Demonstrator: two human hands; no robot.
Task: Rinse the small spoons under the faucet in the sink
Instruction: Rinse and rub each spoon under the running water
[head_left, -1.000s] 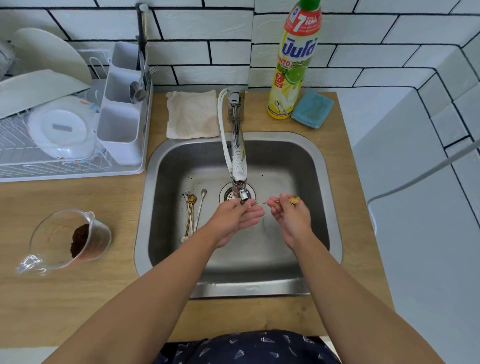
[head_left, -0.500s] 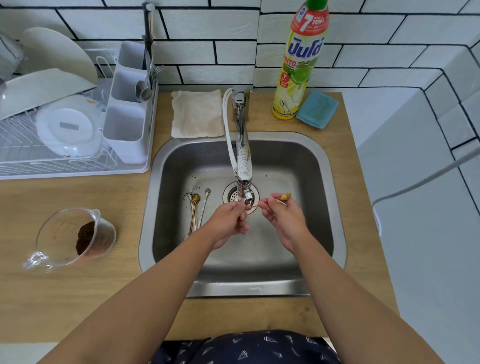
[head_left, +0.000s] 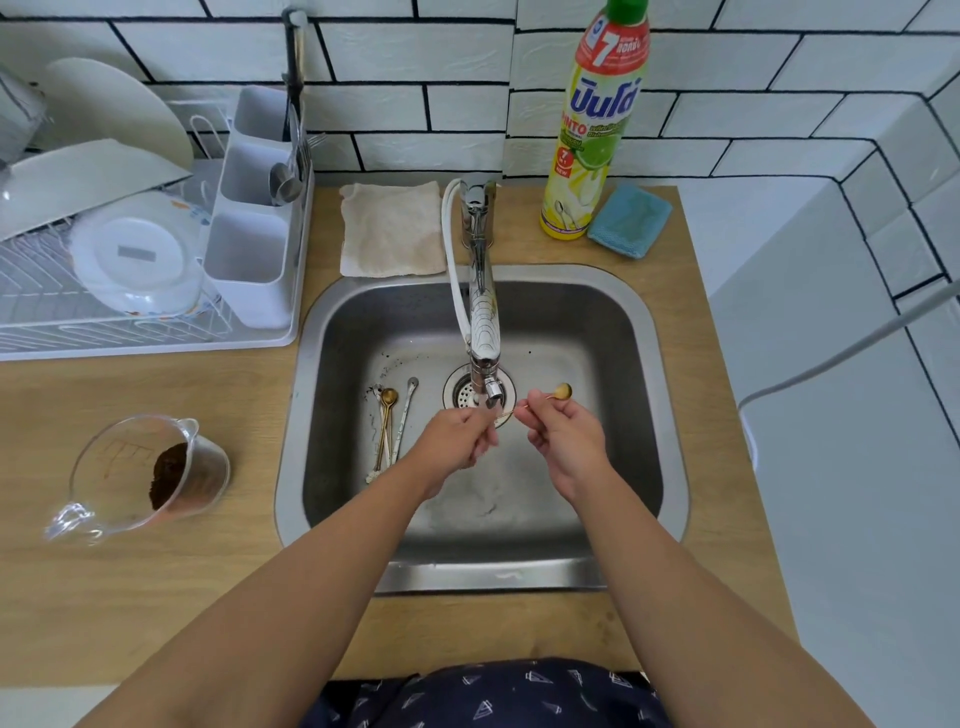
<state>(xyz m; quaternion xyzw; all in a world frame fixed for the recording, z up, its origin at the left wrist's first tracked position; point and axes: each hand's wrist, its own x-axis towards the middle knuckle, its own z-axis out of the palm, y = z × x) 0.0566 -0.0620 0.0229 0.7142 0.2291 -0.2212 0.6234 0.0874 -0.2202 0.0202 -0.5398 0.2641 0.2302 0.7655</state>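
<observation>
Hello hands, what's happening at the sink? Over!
Right hand pinches gold spoon. Left hand rubs its handle under faucet. More spoons wait. Nothing blocking.

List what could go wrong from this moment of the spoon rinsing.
1. The gold spoon is thin and wet, pinched between the right hand and left hand right above the drain; a slip could drop it there.
2. The spoons on the sink floor lie among dark specks and may be left unrinsed.
3. Water hitting the hands under the faucet may splash onto the counter.
</observation>
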